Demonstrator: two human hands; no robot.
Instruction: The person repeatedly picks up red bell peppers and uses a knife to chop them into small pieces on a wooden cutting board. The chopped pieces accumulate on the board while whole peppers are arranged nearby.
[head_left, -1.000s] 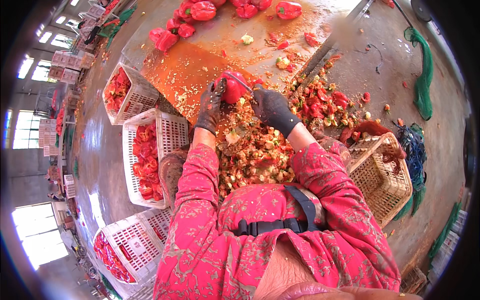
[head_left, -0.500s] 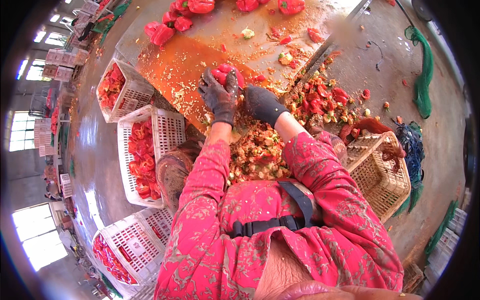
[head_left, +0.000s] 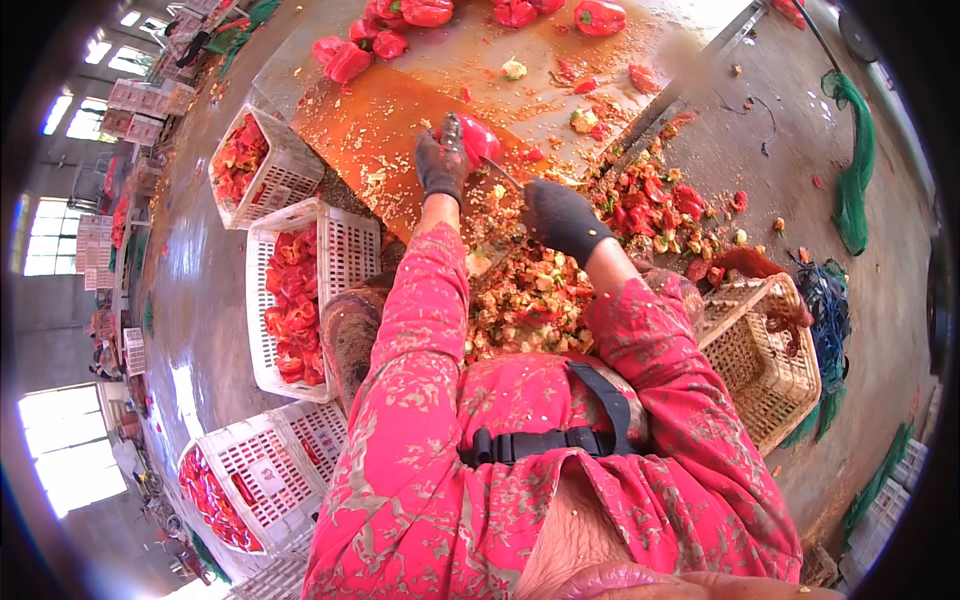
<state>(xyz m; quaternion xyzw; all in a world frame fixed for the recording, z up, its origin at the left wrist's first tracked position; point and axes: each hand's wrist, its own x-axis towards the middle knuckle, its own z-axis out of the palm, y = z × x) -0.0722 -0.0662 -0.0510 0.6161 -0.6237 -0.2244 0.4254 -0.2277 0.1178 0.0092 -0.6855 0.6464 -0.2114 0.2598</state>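
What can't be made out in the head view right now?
Head view: part of the held pepper, covered by the left hand.
Head view: the handle of the thin blade, hidden inside the right hand.
Head view: the topmost peppers, cut off by the upper edge.

Green netting (head_left: 856, 185) and a blue tangle (head_left: 827, 308) lie right, with bright windows (head_left: 70, 445) left.

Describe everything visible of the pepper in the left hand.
The red bell pepper looks glossy, smooth and rounded, its left part hidden by the gloved left hand gripping it. It appears over the orange-stained board; whether it rests there is unclear. The knife in the gloved right hand points at its lower right side; contact is hard to tell.
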